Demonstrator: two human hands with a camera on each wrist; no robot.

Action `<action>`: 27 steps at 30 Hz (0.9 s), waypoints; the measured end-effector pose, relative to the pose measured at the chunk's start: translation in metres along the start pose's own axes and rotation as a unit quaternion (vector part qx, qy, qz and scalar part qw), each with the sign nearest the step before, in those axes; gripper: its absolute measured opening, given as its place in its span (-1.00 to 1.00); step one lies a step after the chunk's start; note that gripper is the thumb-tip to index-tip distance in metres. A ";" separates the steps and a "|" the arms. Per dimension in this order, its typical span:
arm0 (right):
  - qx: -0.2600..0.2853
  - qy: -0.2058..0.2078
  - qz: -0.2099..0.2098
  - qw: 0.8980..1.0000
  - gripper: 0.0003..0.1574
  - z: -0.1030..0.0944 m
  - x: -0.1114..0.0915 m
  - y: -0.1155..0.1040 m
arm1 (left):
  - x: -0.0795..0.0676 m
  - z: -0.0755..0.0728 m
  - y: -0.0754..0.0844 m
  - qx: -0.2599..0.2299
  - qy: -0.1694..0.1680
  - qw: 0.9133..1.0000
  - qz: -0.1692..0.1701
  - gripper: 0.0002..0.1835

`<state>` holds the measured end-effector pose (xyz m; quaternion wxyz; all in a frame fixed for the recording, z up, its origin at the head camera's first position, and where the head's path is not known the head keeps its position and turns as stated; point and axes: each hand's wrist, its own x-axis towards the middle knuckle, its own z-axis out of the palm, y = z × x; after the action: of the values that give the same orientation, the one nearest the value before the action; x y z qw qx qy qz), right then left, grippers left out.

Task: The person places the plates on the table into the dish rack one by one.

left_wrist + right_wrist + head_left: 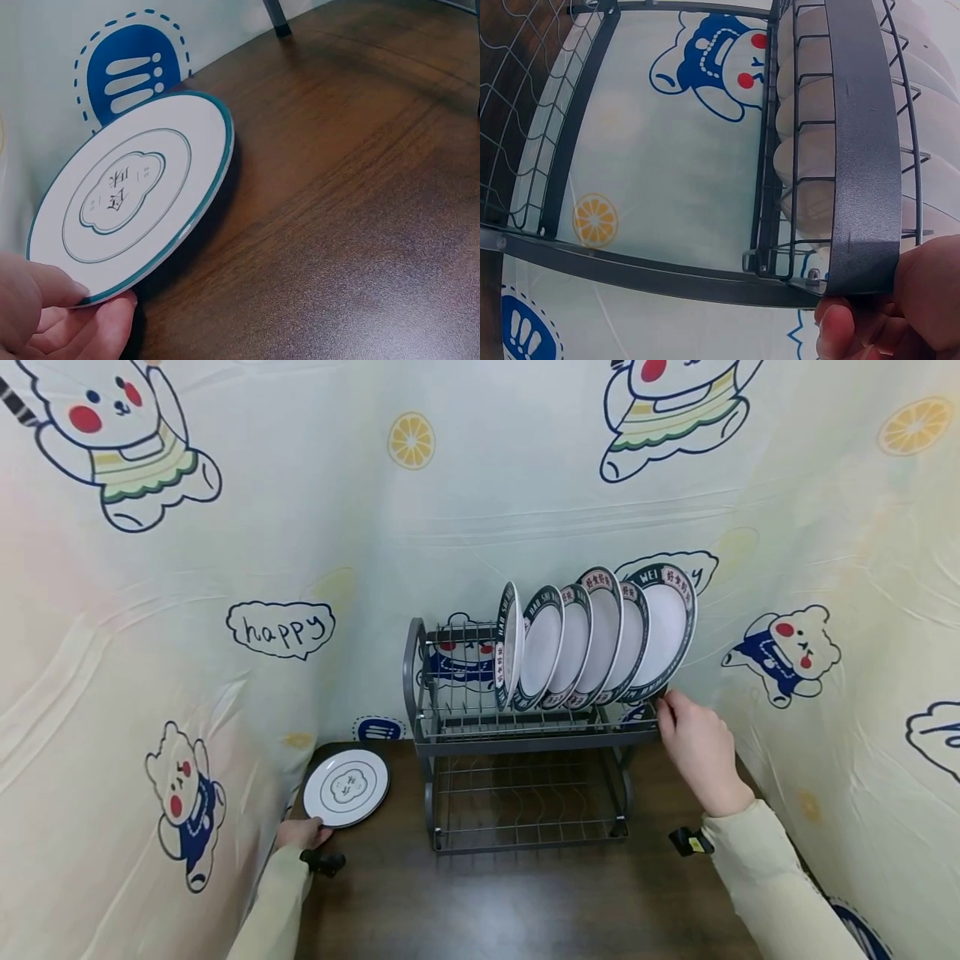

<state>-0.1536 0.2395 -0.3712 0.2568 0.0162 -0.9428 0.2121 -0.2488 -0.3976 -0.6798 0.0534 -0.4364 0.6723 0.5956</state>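
Observation:
At the left, my left hand (pixel 302 834) pinches the near edge of a white plate (pixel 347 787) with a thin green rim and a printed emblem. The thumb (pixel 56 289) lies on top of the rim and the fingers are underneath. A dark shadow shows under the plate's right side. My right hand (pixel 699 750) grips the front right corner of a grey two-tier dish rack (pixel 532 744), seen close up in the right wrist view at the upper tier's front bar (pixel 866 150). Several white plates (pixel 663 631) with dark patterned rims stand on edge in the upper tier.
The rack's lower tier (pixel 525 814) shows bare wire. A brown wooden table (pixel 540 902) lies under everything. Printed cloth (pixel 360 543) hangs behind and along both sides, close to the left plate and to the right arm.

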 end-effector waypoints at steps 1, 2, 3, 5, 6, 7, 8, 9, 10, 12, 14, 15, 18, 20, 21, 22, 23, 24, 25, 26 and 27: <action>0.000 0.000 0.000 1.000 -0.73 0.000 0.000 0.000 | 0.011 -0.001 -0.004 -0.004 0.000 1.000 -0.005 -0.66; 0.000 0.000 0.001 1.000 -0.73 0.000 0.000 0.000 | 0.017 0.000 -0.007 -0.004 0.008 1.000 -0.010 -0.66; 0.000 -0.001 0.001 1.000 -0.73 0.000 0.000 0.000 | 0.017 0.000 -0.007 -0.004 0.010 1.000 -0.012 -0.63; 0.002 -0.001 0.001 1.000 -0.74 0.000 -0.001 0.000 | 0.008 -0.002 -0.004 -0.012 0.011 1.000 -0.007 -0.65; 0.002 -0.001 0.000 1.000 -0.74 0.000 -0.001 0.000 | -0.005 -0.003 0.000 -0.015 0.011 1.000 -0.004 -0.66; 0.003 -0.001 0.000 1.000 -0.74 0.000 -0.001 0.000 | -0.014 -0.003 0.003 -0.017 0.014 1.000 -0.006 -0.66; 0.004 -0.002 0.000 1.000 -0.74 0.000 -0.001 0.000 | -0.027 -0.004 0.007 -0.016 0.015 1.000 -0.005 -0.65; 0.005 -0.001 -0.001 1.000 -0.73 0.000 -0.001 0.000 | -0.036 -0.006 0.009 -0.015 0.009 1.000 -0.002 -0.64; 0.005 -0.001 -0.001 1.000 -0.73 0.000 -0.001 0.000 | -0.041 -0.007 0.010 -0.015 0.003 1.000 -0.001 -0.63; 0.005 0.000 -0.002 1.000 -0.72 -0.001 0.000 0.000 | -0.050 -0.010 0.012 -0.010 -0.004 1.000 0.003 -0.56; 0.005 0.000 -0.001 1.000 -0.71 -0.002 0.000 0.001 | -0.054 -0.011 0.013 -0.009 -0.011 1.000 0.011 -0.49; 0.005 0.001 -0.001 1.000 -0.70 -0.002 0.000 0.001 | -0.055 -0.012 0.013 -0.008 -0.014 1.000 0.015 -0.48; 0.006 0.000 0.000 1.000 -0.70 -0.002 0.001 0.001 | -0.060 -0.015 0.013 -0.019 -0.022 0.999 0.027 -0.45; 0.005 0.000 0.001 1.000 -0.71 -0.002 0.001 0.001 | -0.062 -0.017 0.012 -0.025 -0.024 0.999 0.030 -0.47; 0.004 0.000 0.001 1.000 -0.71 -0.002 0.001 0.000 | -0.063 -0.018 0.012 -0.029 -0.023 0.999 0.031 -0.49; 0.005 0.001 0.001 1.000 -0.71 -0.002 0.001 0.000 | -0.063 -0.019 0.011 -0.036 -0.024 0.999 0.033 -0.50; 0.004 0.002 0.000 1.000 -0.71 -0.002 0.000 0.000 | -0.064 -0.020 0.010 -0.041 -0.023 0.998 0.033 -0.51; 0.003 0.002 0.000 1.000 -0.71 -0.002 0.000 0.000 | -0.064 -0.021 0.009 -0.047 -0.024 0.998 0.034 -0.53; 0.003 0.003 -0.001 1.000 -0.71 -0.002 0.000 0.000 | -0.064 -0.021 0.008 -0.051 -0.023 0.998 0.034 -0.54; 0.004 0.003 0.000 1.000 -0.71 -0.003 0.000 -0.001 | -0.064 -0.022 0.007 -0.054 -0.024 0.998 0.035 -0.54; 0.004 0.004 0.000 1.000 -0.71 -0.003 0.000 -0.001 | -0.064 -0.022 0.006 -0.059 -0.024 0.997 0.037 -0.53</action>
<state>-0.1520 0.2399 -0.3688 0.2603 0.0166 -0.9409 0.2159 -0.2035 -0.3834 -0.6310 0.0220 -0.3991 0.6502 0.6462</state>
